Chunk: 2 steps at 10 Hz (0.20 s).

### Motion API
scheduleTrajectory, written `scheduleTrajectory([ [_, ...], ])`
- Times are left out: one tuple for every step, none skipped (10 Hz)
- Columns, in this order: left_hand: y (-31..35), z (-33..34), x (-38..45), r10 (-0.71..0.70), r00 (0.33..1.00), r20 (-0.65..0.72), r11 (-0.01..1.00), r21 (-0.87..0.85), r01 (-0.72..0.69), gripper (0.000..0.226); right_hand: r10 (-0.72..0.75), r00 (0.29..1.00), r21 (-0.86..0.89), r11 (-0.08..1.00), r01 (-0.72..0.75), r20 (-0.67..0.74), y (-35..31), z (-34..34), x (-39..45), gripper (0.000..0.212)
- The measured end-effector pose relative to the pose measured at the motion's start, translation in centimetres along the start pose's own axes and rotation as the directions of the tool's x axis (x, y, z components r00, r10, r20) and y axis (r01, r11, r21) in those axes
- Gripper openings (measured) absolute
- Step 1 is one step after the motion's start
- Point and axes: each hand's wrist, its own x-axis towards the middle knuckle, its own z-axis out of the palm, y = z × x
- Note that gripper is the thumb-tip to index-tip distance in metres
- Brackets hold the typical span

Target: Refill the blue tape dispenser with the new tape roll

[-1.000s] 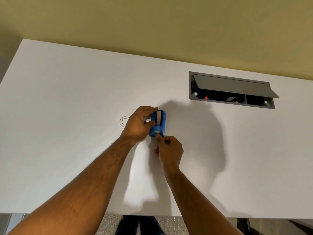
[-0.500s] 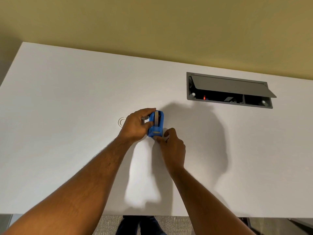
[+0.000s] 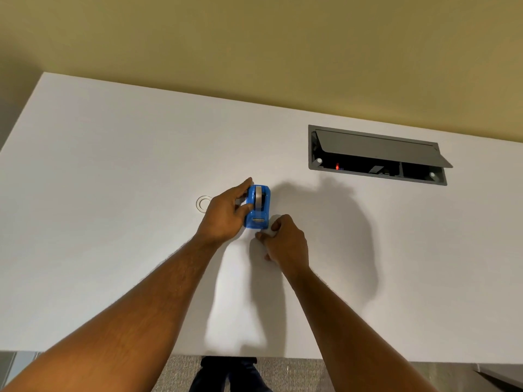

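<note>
A small blue plastic tape dispenser [image 3: 257,207] stands on the white bench [image 3: 113,171], a grey tape roll [image 3: 258,197] seated in its top slot. The left hand [image 3: 223,215] grips the dispenser from its left side, thumb on the near flank and fingers [image 3: 245,184] curled over its far end. The right hand [image 3: 284,241] sits just in front of the dispenser's cutter end, fingers closed in a pinch; what they hold cannot be told. Just left of the dispenser lies a clear empty tape ring [image 3: 203,203]. Well right of the dispenser, a grey cable hatch [image 3: 377,154] is open in the bench.
</note>
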Motion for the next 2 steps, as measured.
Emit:
scheduleTrajectory([
  [-0.7,0.3,-1.6,0.027,0.998,-0.061,0.999,0.032,-0.025,0.052,-0.054,0.993,-0.077,0.996,0.047,-0.100,0.7,0.2,-1.0,0.042],
  [-1.6,0.8,-4.2,0.054,0.987,-0.152,0.992,0.117,-0.037,0.045,-0.172,0.970,-0.178,0.974,0.141,-0.174,2.0,0.4,-2.5,0.040],
])
